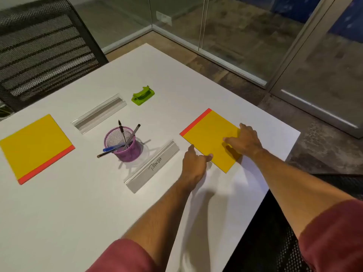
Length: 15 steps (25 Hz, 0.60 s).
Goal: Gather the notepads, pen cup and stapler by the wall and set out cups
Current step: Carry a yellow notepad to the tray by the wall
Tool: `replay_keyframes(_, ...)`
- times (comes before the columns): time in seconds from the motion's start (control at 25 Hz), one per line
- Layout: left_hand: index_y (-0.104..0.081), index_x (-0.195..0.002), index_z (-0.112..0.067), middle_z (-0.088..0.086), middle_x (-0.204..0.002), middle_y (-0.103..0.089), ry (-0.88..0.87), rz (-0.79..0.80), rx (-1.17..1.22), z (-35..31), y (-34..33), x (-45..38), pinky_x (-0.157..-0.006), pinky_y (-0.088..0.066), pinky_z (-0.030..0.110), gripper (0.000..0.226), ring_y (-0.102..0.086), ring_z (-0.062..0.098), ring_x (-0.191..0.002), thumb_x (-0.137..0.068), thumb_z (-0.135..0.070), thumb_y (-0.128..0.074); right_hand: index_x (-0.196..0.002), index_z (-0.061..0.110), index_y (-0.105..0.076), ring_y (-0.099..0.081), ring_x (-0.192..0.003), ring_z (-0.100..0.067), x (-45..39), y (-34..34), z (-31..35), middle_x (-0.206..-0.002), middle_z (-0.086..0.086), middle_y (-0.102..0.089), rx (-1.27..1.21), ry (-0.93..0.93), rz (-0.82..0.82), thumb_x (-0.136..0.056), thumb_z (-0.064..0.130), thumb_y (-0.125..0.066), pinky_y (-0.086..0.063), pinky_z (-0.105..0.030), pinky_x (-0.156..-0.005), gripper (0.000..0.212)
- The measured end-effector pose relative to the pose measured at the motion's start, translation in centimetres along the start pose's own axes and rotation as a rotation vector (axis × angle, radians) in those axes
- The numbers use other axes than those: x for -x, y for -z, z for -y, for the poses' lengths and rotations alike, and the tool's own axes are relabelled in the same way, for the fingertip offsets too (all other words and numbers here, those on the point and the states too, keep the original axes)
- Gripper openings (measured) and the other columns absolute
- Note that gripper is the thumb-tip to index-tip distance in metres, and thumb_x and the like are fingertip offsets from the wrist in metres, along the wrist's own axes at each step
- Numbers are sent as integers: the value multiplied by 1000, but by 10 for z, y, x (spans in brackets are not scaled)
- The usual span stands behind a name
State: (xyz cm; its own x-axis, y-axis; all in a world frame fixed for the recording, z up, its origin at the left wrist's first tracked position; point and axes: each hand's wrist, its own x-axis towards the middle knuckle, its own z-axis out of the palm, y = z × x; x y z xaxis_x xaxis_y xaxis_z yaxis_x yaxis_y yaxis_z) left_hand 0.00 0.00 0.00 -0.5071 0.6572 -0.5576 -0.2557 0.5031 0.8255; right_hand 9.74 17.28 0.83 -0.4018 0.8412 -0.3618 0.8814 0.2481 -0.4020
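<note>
Notepads: your left hand [193,165] pinches and right hand [245,140] presses the near notepad [208,136]; second notepad [35,146], pen cup [122,146], stapler [143,95] ungathered on the bench [78,203], no cups visible.

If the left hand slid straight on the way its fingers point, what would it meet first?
The left hand already touches the near edge of the right-hand yellow notepad, fingers pointing up and away across it. Going on, it would push or ride over that pad; beyond it, only bare table shows.
</note>
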Motion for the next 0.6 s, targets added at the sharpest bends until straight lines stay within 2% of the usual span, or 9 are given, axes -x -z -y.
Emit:
replay_keyframes(0.2, -15, -154, -17, 10, -159, -27, 100, -29, 334, 1, -6, -10, -113, -35, 45, 65, -40, 31, -138, -99, -19, -49, -154, 5, -20, -29, -144, -39, -27, 0, -3, -157, -21, -28, -11, -21, 115, -86, 40, -67, -30, -49, -114, 90)
replay_keyframes(0.4, -30, -148, -10, 12, -152, -38, 133, -129, 448, 0, -11, -23, -109, -41, 42, 49, -48, 30, -131, -100, -15, -39, -143, 4, -41, -42, -133, -40, -36, 1, -11, -146, -22, -43, 60, -44, 117, -90, 43, -59, -38, -47, -106, 69)
replay_keyframes(0.52, -46, -131, 3, 27, -128, -54, 169, -179, 487, 9, -6, -33, -87, -47, 31, 37, -59, 20, -97, -98, -12, -38, -129, 4, -53, -51, -119, -39, -39, -1, -17, -134, -21, -55, 59, -88, 107, -92, 43, -52, -43, -43, -95, 54)
replay_keyframes(0.6, -57, -110, -4, 16, -104, -62, 214, -219, 491, 14, -3, -36, -83, -49, 31, 23, -59, 18, -88, -98, -10, -39, -126, 2, -55, -54, -113, -38, -40, -2, -19, -128, -21, -59, 3, -120, 90, -96, 37, -48, -42, -39, -88, 47)
